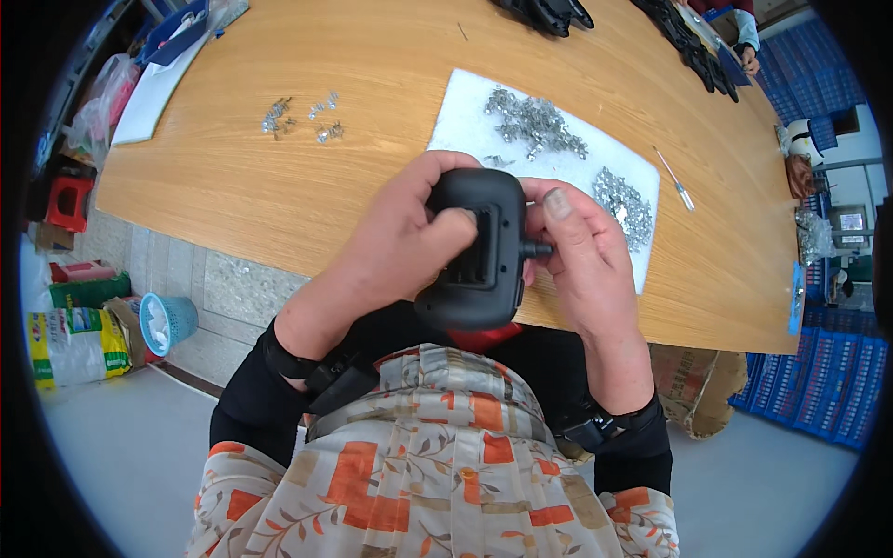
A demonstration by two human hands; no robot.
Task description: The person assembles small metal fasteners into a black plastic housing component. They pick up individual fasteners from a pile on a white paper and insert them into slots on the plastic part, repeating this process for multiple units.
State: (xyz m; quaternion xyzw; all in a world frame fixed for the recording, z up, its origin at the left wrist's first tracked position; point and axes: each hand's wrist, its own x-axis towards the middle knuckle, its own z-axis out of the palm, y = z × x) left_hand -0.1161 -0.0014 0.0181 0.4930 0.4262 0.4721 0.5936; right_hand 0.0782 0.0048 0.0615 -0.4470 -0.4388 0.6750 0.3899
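Note:
A black plastic housing (pixel 509 244), rounded at its corners, is held above the near edge of the table. It has a recessed opening with metal strips, and small holes in its rim. My left hand (pixel 386 237) is closed around its left side, the thumb pressed into the opening. My right hand (pixel 591 251) is closed at its right side, by a short black stub (pixel 537 249) that sticks out. The right fingertips are partly hidden behind the housing. Beyond my hands lie two heaps of small metal clips (pixel 535 121) on a white foam sheet (pixel 456 116).
More metal pieces (pixel 276 118) lie on the wooden table (pixel 372 56) at left. A screwdriver (pixel 684 191) lies right of the foam. Black parts (pixel 549 14) are at the far side, near another person's hand (pixel 750 60). A blue basket (pixel 168 324) stands on the floor at left.

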